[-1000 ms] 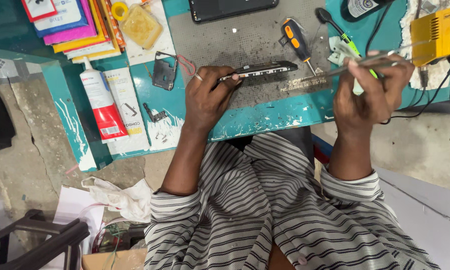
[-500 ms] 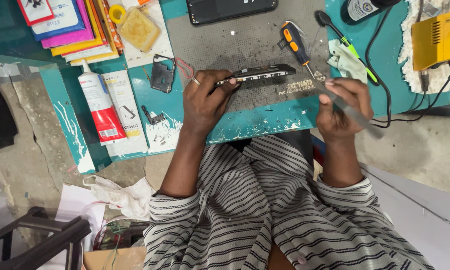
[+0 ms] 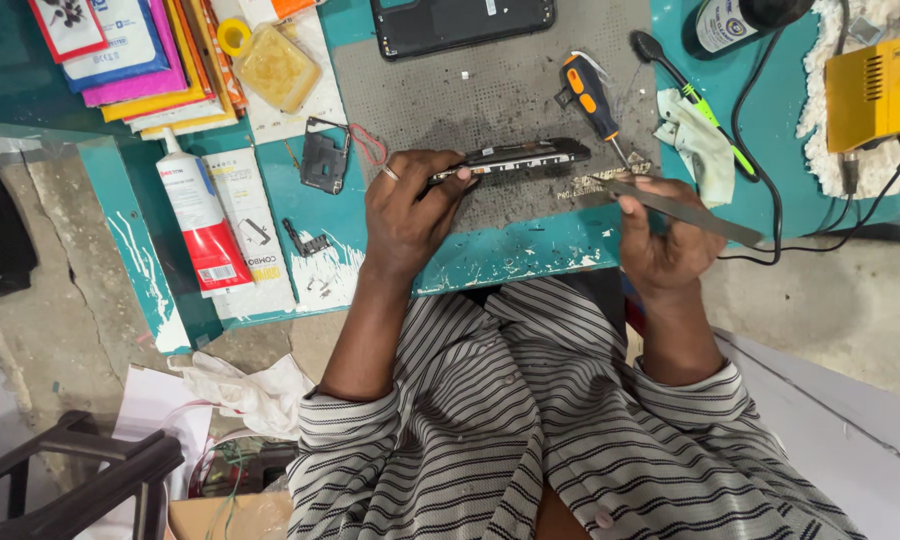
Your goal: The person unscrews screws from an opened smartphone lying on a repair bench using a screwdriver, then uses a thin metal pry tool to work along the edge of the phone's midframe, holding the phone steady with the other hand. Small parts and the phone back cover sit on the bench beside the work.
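Phone frame (image 3: 515, 157), pinched on edge by left hand (image 3: 410, 215) over the mat (image 3: 490, 100), could slip if the flat tool (image 3: 685, 210) clenched in right hand (image 3: 670, 245) pries hard.

You had even, bright daylight over the whole bench, with no hard source showing. Shadows stayed soft and short under your left hand (image 3: 407, 215) and right hand (image 3: 670, 245). Mild glare sat on the white glue tube (image 3: 198, 215). Focus was sharp at centre; the dark frame (image 3: 65, 480) at the lower left corner went slightly soft, and the edges bowed.
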### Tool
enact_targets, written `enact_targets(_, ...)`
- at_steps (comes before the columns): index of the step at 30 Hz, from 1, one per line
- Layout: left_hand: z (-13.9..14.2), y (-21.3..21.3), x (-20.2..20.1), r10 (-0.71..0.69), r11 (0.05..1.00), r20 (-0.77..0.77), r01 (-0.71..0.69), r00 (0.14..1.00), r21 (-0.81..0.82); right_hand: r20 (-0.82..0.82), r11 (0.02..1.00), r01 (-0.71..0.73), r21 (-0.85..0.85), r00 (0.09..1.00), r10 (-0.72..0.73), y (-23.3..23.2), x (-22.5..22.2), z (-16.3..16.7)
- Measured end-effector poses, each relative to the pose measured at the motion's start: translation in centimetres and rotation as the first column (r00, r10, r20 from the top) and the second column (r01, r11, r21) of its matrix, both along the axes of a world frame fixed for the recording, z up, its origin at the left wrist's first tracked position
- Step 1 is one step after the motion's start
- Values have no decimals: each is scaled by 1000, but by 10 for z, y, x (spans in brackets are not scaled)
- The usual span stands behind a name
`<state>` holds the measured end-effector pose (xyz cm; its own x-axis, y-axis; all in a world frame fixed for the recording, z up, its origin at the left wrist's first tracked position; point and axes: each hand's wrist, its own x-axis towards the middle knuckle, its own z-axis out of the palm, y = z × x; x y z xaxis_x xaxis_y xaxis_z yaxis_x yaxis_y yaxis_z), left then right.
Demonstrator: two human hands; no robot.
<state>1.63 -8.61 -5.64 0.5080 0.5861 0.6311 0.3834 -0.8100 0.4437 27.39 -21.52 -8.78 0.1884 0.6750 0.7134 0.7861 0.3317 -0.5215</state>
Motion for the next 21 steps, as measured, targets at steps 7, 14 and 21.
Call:
enact_targets(7, -1, 2, 0, 3, 1000, -20, -3, 1000, -16, 43, 965, -26, -262, 998, 39, 14, -4, -8)
enact_targets(14, -2, 4, 2, 15, 1000, -28, -15, 999, -19, 43, 966, -29, -256, 998, 41, 21, -3, -6)
enact_targets(21, 2, 5, 0, 6, 999, -29, -7, 1000, -37, 28, 963, -18, -269, 999, 26, 22, -2, -10)
